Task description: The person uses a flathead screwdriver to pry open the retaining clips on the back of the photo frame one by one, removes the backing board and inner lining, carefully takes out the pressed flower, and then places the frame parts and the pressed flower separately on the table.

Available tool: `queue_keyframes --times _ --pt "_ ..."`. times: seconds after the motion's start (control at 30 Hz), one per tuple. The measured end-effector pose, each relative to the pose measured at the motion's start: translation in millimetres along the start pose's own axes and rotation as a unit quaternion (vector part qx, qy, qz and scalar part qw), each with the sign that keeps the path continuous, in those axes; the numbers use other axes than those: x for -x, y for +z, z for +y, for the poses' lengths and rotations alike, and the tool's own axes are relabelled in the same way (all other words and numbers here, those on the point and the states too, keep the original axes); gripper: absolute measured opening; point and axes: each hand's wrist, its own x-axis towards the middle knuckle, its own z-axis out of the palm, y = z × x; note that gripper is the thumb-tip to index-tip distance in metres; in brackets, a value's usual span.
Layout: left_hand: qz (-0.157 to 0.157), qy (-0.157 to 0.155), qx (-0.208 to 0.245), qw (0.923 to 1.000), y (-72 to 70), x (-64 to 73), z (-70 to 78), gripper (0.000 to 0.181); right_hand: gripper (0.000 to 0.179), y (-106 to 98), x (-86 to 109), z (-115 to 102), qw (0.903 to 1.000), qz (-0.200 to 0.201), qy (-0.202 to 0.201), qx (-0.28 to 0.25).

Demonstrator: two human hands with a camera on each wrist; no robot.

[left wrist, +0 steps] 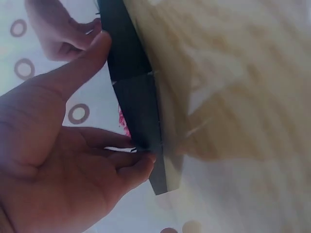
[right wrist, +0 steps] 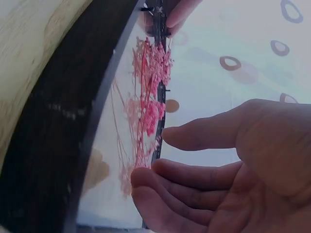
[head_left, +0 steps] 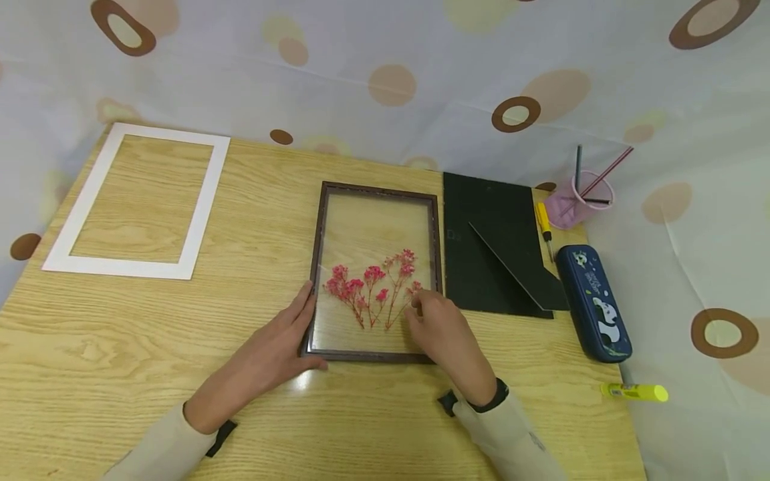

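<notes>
A dark picture frame [head_left: 377, 357] with a clear pane lies on the table. Several sprigs of pink dried flowers [head_left: 373, 275] stand out against the pane in its lower half. My left hand [head_left: 265, 354] rests at the frame's lower left corner, fingers along the left side and thumb by the bottom edge. In the left wrist view its fingertips touch the frame's dark outer side [left wrist: 138, 111]. Over the pane's lower right, my right hand [head_left: 445, 331] pinches the rightmost flower sprig [head_left: 414, 288], whose stem is partly hidden by the fingers.
A white mat border [head_left: 126, 267] lies at the left. Right of the frame is a black backing board [head_left: 481, 200] with its stand flap raised. Beyond it are a pink pencil cup [head_left: 568, 204], a yellow screwdriver [head_left: 543, 217], a blue panda case [head_left: 592, 300] and a yellow glue stick [head_left: 634, 392].
</notes>
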Motion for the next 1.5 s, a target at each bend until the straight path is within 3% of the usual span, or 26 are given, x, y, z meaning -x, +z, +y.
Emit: queue_keyframes --times 0.1,0.27,0.5,0.9,1.5 --pt "-0.014 0.004 -0.001 0.9999 -4.3 -0.6 -0.9 0.110 0.014 4 -2.5 -2 0.9997 -0.017 0.003 -0.015" --pt "-0.024 0.013 0.002 0.9996 -8.3 -1.2 -2.6 0.103 0.029 8 -4.3 -5 0.9986 -0.037 0.012 -0.034" --pt "-0.026 0.012 -0.003 0.9996 -8.3 -0.9 -2.0 0.103 0.049 16 -6.5 -11 0.9992 -0.039 0.009 -0.009" --pt "-0.032 0.006 -0.002 0.9995 -9.1 -1.6 -1.4 0.102 0.050 16 -11.0 -13 0.9991 -0.031 -0.002 0.027" --pt "-0.035 0.001 0.007 0.9994 -8.7 -1.5 -2.3 0.102 0.028 16 -10.2 -11 0.9981 -0.018 -0.011 0.057"
